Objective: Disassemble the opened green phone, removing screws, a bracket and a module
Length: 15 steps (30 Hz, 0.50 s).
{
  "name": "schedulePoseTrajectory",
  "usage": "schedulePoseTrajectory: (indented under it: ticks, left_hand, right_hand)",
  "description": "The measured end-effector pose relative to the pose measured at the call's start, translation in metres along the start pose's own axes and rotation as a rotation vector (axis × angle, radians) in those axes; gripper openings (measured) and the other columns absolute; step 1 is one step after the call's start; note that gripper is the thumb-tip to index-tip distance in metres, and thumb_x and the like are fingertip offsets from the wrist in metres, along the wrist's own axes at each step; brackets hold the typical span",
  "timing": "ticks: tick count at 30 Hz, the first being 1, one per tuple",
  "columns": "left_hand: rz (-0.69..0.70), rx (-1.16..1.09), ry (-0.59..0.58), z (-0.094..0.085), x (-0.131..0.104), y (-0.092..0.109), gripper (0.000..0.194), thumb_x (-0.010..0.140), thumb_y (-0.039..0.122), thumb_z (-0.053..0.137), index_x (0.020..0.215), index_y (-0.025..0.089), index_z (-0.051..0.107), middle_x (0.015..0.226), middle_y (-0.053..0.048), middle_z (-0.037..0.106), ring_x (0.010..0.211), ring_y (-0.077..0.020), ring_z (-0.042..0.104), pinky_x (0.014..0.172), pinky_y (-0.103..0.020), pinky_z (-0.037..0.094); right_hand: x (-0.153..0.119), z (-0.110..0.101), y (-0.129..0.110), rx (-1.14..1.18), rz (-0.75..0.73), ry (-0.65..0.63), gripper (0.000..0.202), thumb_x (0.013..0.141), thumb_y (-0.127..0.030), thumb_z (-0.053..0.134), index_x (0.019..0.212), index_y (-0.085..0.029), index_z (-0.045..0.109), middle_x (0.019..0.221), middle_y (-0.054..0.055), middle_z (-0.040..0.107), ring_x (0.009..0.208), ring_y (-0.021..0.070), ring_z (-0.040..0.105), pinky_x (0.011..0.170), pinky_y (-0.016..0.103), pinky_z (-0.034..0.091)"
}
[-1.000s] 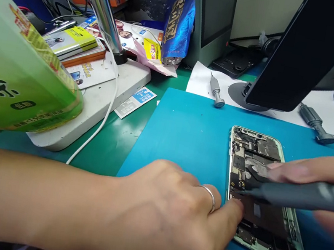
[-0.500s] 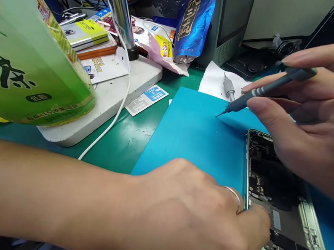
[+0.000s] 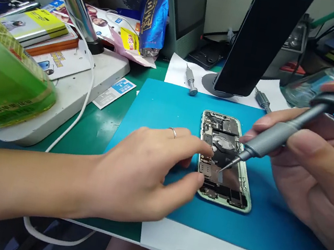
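Observation:
An opened smartphone [image 3: 234, 183] with a pale green frame lies on the blue mat, its circuit boards and inner parts exposed. My left hand [image 3: 149, 169], a ring on one finger, rests at the phone's left side. Its index fingertip touches the phone and the thumb lies by the edge, fingers apart. My right hand [image 3: 316, 171] holds a grey screwdriver [image 3: 273, 138] between thumb and fingers, a fingertip on its wide cap. The slanted tip is over the lower middle of the phone; whether it touches, I cannot tell.
Two more screwdrivers, a left one [image 3: 191, 80] and a right one [image 3: 262, 100], lie behind the mat [image 3: 163, 111]. A black panel [image 3: 260, 42] stands between them on a round foot. At left are a green bottle [image 3: 7, 85], a lamp base [image 3: 105, 72] and a white cable [image 3: 84, 102].
The view has swung right and back. My right hand has brought the screwdriver tip from over the bare mat to over the phone. My left hand's fingers have spread from a curled pose.

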<state>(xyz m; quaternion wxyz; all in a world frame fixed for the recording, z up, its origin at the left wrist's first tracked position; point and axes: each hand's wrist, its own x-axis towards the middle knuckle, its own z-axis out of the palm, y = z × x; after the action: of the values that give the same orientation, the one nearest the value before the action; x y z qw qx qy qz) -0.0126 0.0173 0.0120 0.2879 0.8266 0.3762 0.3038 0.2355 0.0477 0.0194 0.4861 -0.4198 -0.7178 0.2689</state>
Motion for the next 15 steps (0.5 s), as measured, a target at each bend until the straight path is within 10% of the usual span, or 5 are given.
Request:
schedulePoseTrajectory:
  ticks: [4,8,15]
  left_hand:
    - [0.043,0.018,-0.018,0.0,0.001,0.0,0.021,0.097,0.02,0.066,0.114,0.012,0.075,0.086,0.001,0.067,0.079,-0.0097,0.06,0.069,-0.023,0.042]
    - [0.072,0.04,-0.033,0.0,0.001,-0.002,0.018,0.099,0.019,0.066,0.113,0.012,0.076,0.085,0.0,0.066,0.081,-0.0102,0.062,0.07,-0.022,0.044]
    - [0.119,0.048,-0.044,0.0,0.0,-0.002,0.018,0.1,0.015,0.066,0.114,0.01,0.075,0.084,0.001,0.065,0.077,-0.0075,0.061,0.071,-0.017,0.045]
  right_hand:
    - [0.0,0.009,-0.003,0.003,0.063,0.016,0.055,0.09,-0.048,0.073,0.141,-0.04,0.055,0.133,-0.003,0.058,0.097,0.0063,0.069,0.083,0.023,0.069]
    - [-0.002,0.009,-0.001,-0.125,0.062,0.058,0.066,0.087,-0.06,0.07,0.144,-0.033,0.052,0.107,-0.001,0.065,0.096,0.007,0.07,0.089,0.025,0.069]
    - [-0.041,-0.045,0.034,-0.035,0.19,0.115,0.078,0.087,-0.089,0.026,0.126,-0.033,0.062,0.132,-0.005,0.06,0.131,0.0115,0.06,0.097,0.028,0.068]
